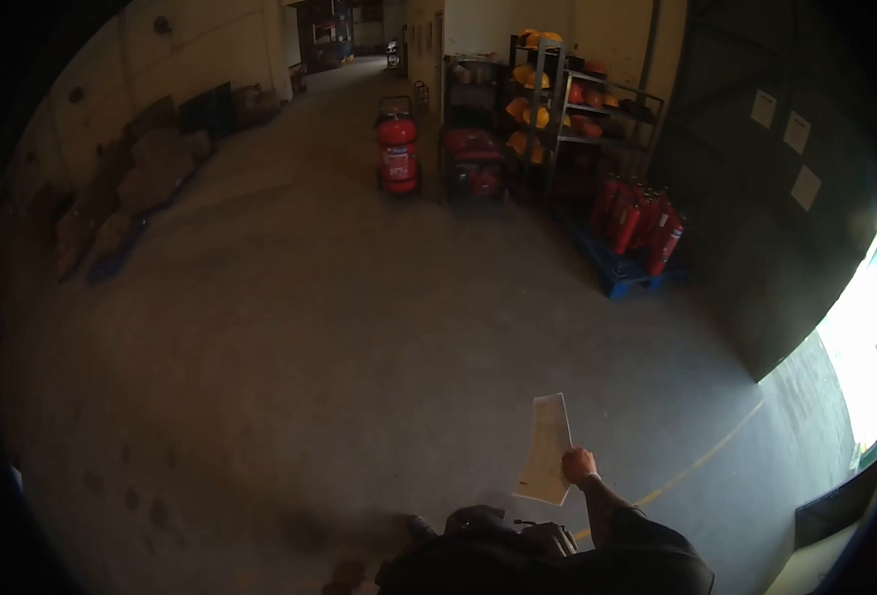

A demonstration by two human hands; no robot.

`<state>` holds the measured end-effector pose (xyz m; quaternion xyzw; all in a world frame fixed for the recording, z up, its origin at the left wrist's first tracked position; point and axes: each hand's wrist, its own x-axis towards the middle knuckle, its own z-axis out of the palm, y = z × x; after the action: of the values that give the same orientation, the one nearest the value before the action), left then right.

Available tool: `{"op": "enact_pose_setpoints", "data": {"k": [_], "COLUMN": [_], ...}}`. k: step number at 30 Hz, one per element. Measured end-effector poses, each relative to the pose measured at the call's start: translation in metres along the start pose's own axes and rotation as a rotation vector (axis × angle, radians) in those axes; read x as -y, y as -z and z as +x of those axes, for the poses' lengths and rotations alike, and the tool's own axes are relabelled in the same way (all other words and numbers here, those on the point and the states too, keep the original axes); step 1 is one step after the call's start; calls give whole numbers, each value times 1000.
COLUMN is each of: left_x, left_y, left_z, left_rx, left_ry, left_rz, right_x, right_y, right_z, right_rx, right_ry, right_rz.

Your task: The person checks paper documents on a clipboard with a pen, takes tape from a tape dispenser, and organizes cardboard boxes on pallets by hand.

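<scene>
In the head view, the right hand (pixel 578 464) is closed in a fist-like grip on the right edge of a pale, slightly curved sheet of paper (pixel 545 451). The sheet hangs over the grey concrete floor (pixel 309 327) at the near side, with most of its face free to the left of the fingers. I cannot make out the left hand for certain among the dim shapes by the body.

The step in hand looks like carrying or holding out the sheet; moving it calls for a steady edge grip that does not crease it.

At the far middle stands a red wheeled fire extinguisher (pixel 399 159), with a red and black machine (pixel 473 169) just beside it. To their right, a grey metal rack (pixel 558 119) holds yellow hard hats (pixel 535 117) and red ones. Nearer, on the right, red cylinders (pixel 625 230) stand grouped on a blue pallet (pixel 617 282), near a dark panel (pixel 756 268) bearing papers.
</scene>
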<state>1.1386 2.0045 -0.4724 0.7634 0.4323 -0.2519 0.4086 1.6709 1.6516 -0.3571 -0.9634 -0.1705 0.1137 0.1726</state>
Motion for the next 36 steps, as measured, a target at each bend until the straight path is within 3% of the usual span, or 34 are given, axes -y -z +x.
{"op": "enact_pose_setpoints", "data": {"k": [2, 3, 4, 6, 7, 8, 9, 11, 12, 13, 15, 17, 19, 20, 22, 24, 26, 29, 31, 32, 33, 35, 36], "left_x": [-24, -90, -94, -133, -155, -169, -182, -176, -168, -169, -168, -165, -179, -181, -167, -168, -176, -198, -209, -238, -269, -343, -379], "left_y": [78, 145, 171, 260, 284, 304, 324, 346, 347, 341, 335, 315, 321, 319, 324, 346, 369, 462, 524, 552, 599, 697, 743], "left_z": [60, 39, 81, 116, 130, 145, 164, 220, 237, 249, 268, 271, 249, 258, 290, 324, 351, 442, 542, 559, 583, 626, 640], "left_rx": [-172, -365, -699, -541, -613, -649, -689, -643, -576, -552, -362, -178, -77, -111, 36, 44, 43, 69, 31, -356, -469, -533, -548], "left_ry": [21, -12, -97, -142, -243, -276, -309, -222, -132, -54, 59, 220, 300, 326, 421, 493, 548, 367, 85, 139, 100, -29, -103], "left_rz": [-252, -356, -268, -433, -705, -735, -765, -665, -569, -723, -525, -619, -554, -623, -657, -678, -605, -411, 54, -200, -274, -254, -271], "right_x": [15, 24, 29, 11, 29, 23, 6, 71, 95, 119, 159, 193, 270, 294, 367, 459, 499, 582, 623, 640, 661, 702, 709], "right_y": [2, 0, -4, -37, -36, -56, -78, -62, -54, -47, -48, -61, -30, -34, -26, -11, -26, -51, -63, -69, -56, -29, -31], "right_z": [-2, 7, 20, 53, 61, 80, 109, 145, 169, 197, 275, 355, 416, 459, 528, 564, 595, 654, 680, 695, 706, 717, 736], "right_rx": [63, 43, 15, 169, 51, 43, 248, -52, -44, 26, 114, -118, -47, -84, -99, -19, 4, 84, 37, 30, 35, 335, 336], "right_ry": [-2, -101, -203, -50, -254, -243, 35, -349, -330, -264, -123, -172, -91, -14, 100, 177, 295, 357, 504, 467, 463, 309, 306], "right_rz": [-41, 6, 52, -321, -95, -135, -500, -34, -33, -53, -85, 38, 176, 288, 399, 591, 605, 623, 596, 579, 576, 829, 834]}}
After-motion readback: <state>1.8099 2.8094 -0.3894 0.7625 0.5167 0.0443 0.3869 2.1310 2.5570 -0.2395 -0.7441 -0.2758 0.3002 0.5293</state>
